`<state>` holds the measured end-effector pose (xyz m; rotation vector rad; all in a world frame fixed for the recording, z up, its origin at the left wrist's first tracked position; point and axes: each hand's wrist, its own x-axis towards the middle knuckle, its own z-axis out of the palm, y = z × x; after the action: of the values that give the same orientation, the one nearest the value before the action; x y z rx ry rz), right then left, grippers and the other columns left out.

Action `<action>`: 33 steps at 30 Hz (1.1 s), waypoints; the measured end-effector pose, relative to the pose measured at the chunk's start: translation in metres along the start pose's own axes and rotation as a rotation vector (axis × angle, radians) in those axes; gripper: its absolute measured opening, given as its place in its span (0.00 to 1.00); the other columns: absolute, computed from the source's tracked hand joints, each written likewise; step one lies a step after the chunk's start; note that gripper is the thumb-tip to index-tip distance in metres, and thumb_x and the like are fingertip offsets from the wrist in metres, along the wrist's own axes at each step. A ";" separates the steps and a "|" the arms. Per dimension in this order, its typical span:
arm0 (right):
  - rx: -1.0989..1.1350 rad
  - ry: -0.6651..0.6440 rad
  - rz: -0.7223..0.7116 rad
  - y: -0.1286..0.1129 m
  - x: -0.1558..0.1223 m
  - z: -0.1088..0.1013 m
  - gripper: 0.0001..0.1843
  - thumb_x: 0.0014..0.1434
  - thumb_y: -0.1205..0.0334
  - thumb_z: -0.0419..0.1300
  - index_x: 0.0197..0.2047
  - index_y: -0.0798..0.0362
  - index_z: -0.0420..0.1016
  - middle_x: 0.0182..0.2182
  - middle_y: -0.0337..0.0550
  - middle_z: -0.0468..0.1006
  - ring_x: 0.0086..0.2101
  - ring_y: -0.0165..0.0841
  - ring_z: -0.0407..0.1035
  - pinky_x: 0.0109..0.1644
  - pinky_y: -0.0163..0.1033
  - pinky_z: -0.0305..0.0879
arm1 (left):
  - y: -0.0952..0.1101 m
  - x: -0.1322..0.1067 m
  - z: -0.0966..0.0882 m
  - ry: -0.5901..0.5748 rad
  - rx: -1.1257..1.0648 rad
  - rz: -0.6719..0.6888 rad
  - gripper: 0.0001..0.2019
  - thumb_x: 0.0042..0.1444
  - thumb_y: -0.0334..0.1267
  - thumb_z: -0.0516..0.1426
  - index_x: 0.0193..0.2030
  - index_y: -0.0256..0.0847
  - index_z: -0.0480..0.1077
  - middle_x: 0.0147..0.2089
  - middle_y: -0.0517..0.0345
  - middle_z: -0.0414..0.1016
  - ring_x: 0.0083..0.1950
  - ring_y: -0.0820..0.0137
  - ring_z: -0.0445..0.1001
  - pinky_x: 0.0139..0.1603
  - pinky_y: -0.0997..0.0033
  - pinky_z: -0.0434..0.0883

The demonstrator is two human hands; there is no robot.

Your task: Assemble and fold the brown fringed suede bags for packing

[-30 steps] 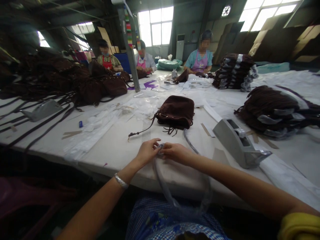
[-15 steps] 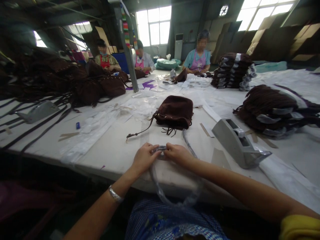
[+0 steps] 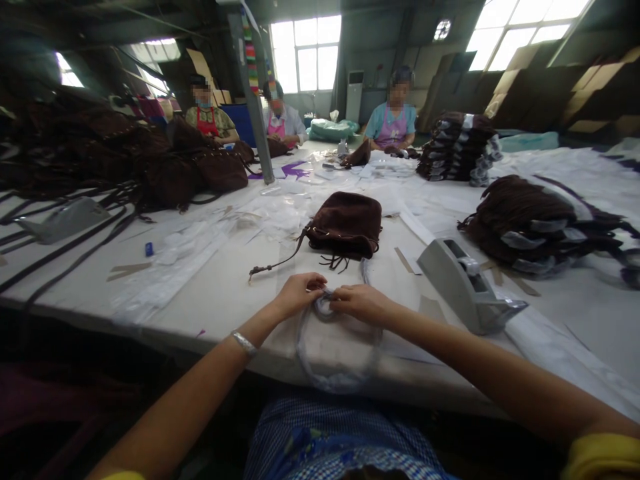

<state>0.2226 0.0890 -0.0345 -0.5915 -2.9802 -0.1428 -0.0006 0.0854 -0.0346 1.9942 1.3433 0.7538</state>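
Observation:
A dark brown drawstring bag (image 3: 345,223) with a fringe and a thin tie lies on the white table beyond my hands. From its near side runs a strap (image 3: 325,383) that looks wrapped in clear plastic; part of it hangs in a loop toward me, over the table edge. Between my hands the strap curls into a small ring. My left hand (image 3: 299,293) pinches the top of this ring with thumb and fingers. Gripping the ring's right side is my right hand (image 3: 364,304), its fingertips partly hidden by the ring.
A grey tape dispenser (image 3: 467,287) stands to the right, before a bundle of brown straps (image 3: 530,223). Another dispenser (image 3: 63,219) and a heap of brown bags (image 3: 170,167) are at left. A metal post (image 3: 257,127) rises from the table. Three co-workers sit across it.
My hands have tilted the ring so its round opening now shows. My left hand has shifted slightly up, and the hanging loop has swung a little higher and leftward.

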 end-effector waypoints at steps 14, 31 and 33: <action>0.223 0.067 0.072 -0.018 0.020 -0.001 0.13 0.65 0.61 0.61 0.53 0.45 0.74 0.51 0.41 0.77 0.43 0.35 0.73 0.41 0.34 0.63 | -0.009 -0.021 0.004 0.101 0.122 0.015 0.14 0.55 0.32 0.60 0.49 0.42 0.77 0.44 0.55 0.80 0.44 0.66 0.78 0.50 0.68 0.72; 0.145 0.004 0.379 -0.045 0.033 -0.003 0.13 0.63 0.51 0.62 0.41 0.52 0.81 0.41 0.47 0.79 0.33 0.35 0.73 0.34 0.35 0.62 | -0.004 -0.036 0.003 0.176 0.127 -0.094 0.16 0.55 0.36 0.60 0.51 0.38 0.76 0.44 0.49 0.79 0.41 0.64 0.77 0.44 0.67 0.74; 0.202 0.023 0.255 -0.036 0.028 -0.003 0.11 0.62 0.55 0.64 0.46 0.49 0.80 0.46 0.43 0.79 0.37 0.34 0.74 0.38 0.33 0.64 | -0.007 -0.028 0.001 0.123 0.066 -0.067 0.17 0.54 0.33 0.60 0.51 0.38 0.75 0.44 0.51 0.79 0.41 0.66 0.77 0.42 0.70 0.75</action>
<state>0.1836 0.0660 -0.0309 -0.9251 -2.8168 0.1681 -0.0130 0.0606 -0.0435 1.9701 1.5162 0.8220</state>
